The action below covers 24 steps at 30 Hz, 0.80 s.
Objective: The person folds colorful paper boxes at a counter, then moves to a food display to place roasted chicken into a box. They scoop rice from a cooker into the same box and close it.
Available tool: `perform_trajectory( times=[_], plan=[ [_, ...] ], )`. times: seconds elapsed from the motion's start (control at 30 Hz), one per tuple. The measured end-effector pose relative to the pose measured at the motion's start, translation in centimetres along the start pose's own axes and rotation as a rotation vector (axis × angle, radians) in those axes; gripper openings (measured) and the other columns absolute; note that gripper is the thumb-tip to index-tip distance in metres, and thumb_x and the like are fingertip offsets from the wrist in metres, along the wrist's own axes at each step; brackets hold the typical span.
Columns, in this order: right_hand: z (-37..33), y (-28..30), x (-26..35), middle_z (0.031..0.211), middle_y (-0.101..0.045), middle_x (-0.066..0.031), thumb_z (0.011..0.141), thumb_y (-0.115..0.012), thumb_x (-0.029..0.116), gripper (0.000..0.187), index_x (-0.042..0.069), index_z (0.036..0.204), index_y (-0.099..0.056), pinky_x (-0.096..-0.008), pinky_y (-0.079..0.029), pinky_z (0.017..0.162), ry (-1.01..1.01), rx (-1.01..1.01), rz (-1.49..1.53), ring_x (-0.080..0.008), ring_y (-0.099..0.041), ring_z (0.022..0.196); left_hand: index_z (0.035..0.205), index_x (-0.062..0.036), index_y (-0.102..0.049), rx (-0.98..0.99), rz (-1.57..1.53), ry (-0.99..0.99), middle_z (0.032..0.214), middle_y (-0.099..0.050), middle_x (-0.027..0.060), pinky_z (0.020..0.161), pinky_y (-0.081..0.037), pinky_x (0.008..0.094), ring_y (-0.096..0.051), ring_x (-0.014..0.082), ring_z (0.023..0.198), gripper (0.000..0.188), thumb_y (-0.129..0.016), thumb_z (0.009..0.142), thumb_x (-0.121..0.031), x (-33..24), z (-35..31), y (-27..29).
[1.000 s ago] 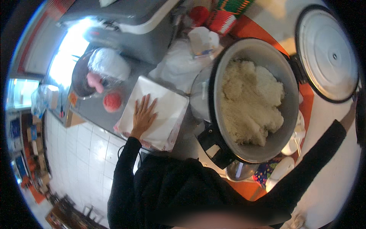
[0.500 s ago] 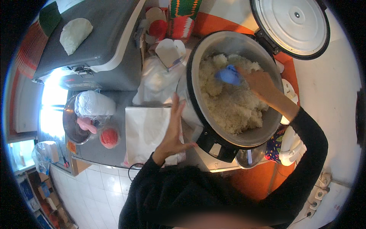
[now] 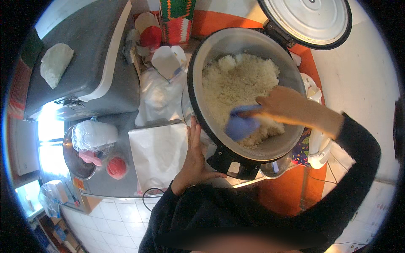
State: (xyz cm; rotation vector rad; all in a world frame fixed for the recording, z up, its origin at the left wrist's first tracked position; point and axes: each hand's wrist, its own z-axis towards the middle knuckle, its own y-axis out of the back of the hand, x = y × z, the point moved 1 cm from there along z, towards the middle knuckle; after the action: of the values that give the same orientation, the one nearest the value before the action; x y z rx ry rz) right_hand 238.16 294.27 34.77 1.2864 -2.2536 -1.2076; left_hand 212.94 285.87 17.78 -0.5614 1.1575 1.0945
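Note:
A large rice cooker (image 3: 213, 44) stands open in front of me, partly filled with white cooked rice (image 3: 240, 76). My right hand (image 3: 280, 105) reaches in over its right side, fingers closed around a blue scoop (image 3: 242, 127). The scoop is smeared by motion and sits low against the rice, at the near part of the pot. My left hand (image 3: 195, 162) lies open at the cooker's near left side, thumb and fingers spread apart, seemingly touching its outer wall. Raised on its hinge at the far right is the round lid (image 3: 310, 23).
White paper sheets (image 3: 158, 154) lie left of my left hand. Further left are a metal bowl (image 3: 72, 162) with plastic-wrapped white containers (image 3: 95, 135), a pink-handled tool (image 3: 90, 158) and a reddish ball (image 3: 117, 168). A grey cooler box (image 3: 90, 55) stands behind. A small metal bowl (image 3: 276, 168) is right of the cooker.
My right hand has drawn the blue scoop from the far part of the rice toward the near side. My left hand has come up against the cooker. The whole view has shifted slightly.

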Motion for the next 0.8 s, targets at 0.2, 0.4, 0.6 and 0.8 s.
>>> perform_trajectory(
  times=[0.2, 0.4, 0.6, 0.8],
  plan=[
    [-7.6, -0.1, 4.8, 0.092, -0.062, -0.0056, 0.089, -0.061, 0.019, 0.055, 0.034, 0.141, -0.048, -0.0323, -0.054, 0.051, -0.335, 0.125, -0.049, -0.0185, -0.067, 0.065, 0.151, -0.0099, 0.022, 0.086, 0.036, 0.037, 0.156, 0.025, 0.0231, 0.118, -0.001, 0.0541, 0.015, 0.0378, 0.147, 0.156, -0.082, 0.051, -0.069, 0.5, -0.2, -0.2],
    [-7.2, 1.3, 6.5, 0.099, -0.064, -0.0158, 0.083, -0.066, 0.009, 0.077, 0.021, 0.151, -0.031, -0.0384, -0.055, 0.060, -0.626, 0.185, 0.066, -0.0276, -0.067, 0.069, 0.153, -0.0086, 0.013, 0.034, 0.124, -0.035, 0.156, 0.022, 0.0257, 0.117, 0.002, 0.0548, 0.017, 0.0397, 0.146, 0.149, -0.079, 0.055, -0.071, 0.5, -0.6, -0.7],
    [-3.8, -0.4, 4.0, 0.084, -0.066, -0.0232, 0.077, -0.065, 0.000, 0.086, -0.002, 0.150, -0.022, -0.0469, -0.054, 0.072, -0.672, 0.205, 0.269, -0.0357, -0.067, 0.078, 0.154, -0.0045, -0.001, -0.064, -0.032, -0.083, 0.156, 0.009, 0.0342, 0.115, 0.001, 0.0608, 0.007, 0.0496, 0.146, 0.138, -0.084, 0.060, -0.059, 1.0, -0.6, -1.5],
    [5.5, -5.0, 2.4, 0.091, -0.066, -0.0284, 0.081, -0.058, 0.000, 0.067, -0.005, 0.143, -0.033, -0.0467, -0.054, 0.075, -0.447, 0.134, 0.511, -0.0365, -0.068, 0.084, 0.155, -0.0058, 0.000, -0.062, 0.007, -0.120, 0.154, 0.008, 0.0367, 0.114, 0.000, 0.0626, 0.008, 0.0521, 0.144, 0.141, -0.085, 0.057, -0.062, 2.1, -0.3, -2.2]
  ],
)
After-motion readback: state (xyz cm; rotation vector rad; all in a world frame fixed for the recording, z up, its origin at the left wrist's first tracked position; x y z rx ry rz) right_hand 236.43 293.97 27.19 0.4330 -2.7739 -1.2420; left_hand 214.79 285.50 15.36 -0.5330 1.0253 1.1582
